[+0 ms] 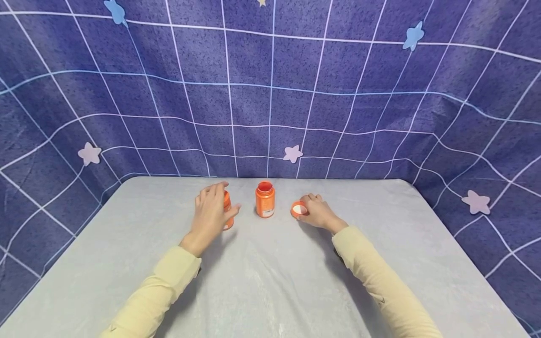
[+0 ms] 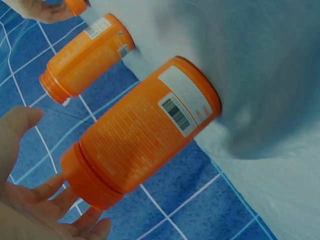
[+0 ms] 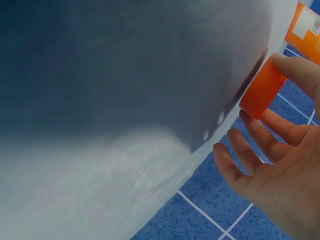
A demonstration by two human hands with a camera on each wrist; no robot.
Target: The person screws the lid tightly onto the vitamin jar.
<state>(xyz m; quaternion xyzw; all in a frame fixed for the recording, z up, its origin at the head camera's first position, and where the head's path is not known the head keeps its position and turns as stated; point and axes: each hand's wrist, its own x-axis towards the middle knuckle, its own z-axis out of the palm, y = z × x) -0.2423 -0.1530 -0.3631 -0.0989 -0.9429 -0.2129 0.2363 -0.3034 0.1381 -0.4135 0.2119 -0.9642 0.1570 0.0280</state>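
Currently, one white-lined orange lid [image 1: 300, 210] is pinched at right by the right grip [image 1: 319, 212]. At left, the capped jar [image 2: 142, 132] is bracketed, unclasped, by the spread left grip [image 1: 209, 212]; toppling could be caused by a fingertip's knock. Between, a lidless jar [image 1: 265, 202] is stood on the desk [image 1: 262, 281]: smooth, cylindrical, seemingly plastic.

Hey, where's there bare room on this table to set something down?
A wide bare patch of the table lies in front of the open bottle, between the sleeves. More lies left of the left hand and right of the right hand. It's crowded along the row of capped bottle, open bottle and lid.
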